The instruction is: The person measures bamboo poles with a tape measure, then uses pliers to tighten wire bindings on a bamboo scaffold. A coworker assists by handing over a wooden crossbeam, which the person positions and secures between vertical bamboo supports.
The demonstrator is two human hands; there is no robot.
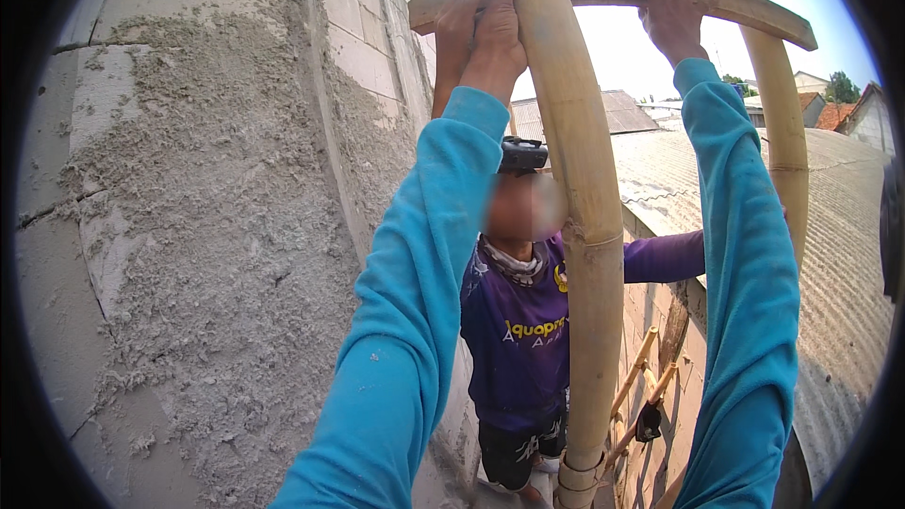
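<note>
A curved wooden plank point(754, 15) crosses high in front of me, passing behind a thick bamboo pole point(589, 188). With its fingers hooked over the top, my right hand point(671, 11) grips the plank between this pole and a second bamboo pole point(785, 132). My left hand point(501, 33) is closed around the plank near its left end, close against the thick pole; its grip is partly hidden. Just left of it, a co-worker's raised hand point(456, 33) is at the same end. The co-worker point(514, 320), in a purple long-sleeved shirt, stands below, facing me.
A block wall point(217, 188) with rough grey mortar rises close on my left. Corrugated roofing point(839, 254) spreads out at the right. Lower down, thin bamboo poles point(636, 386) lean near a lower wall, and a binding point(577, 481) wraps the thick pole.
</note>
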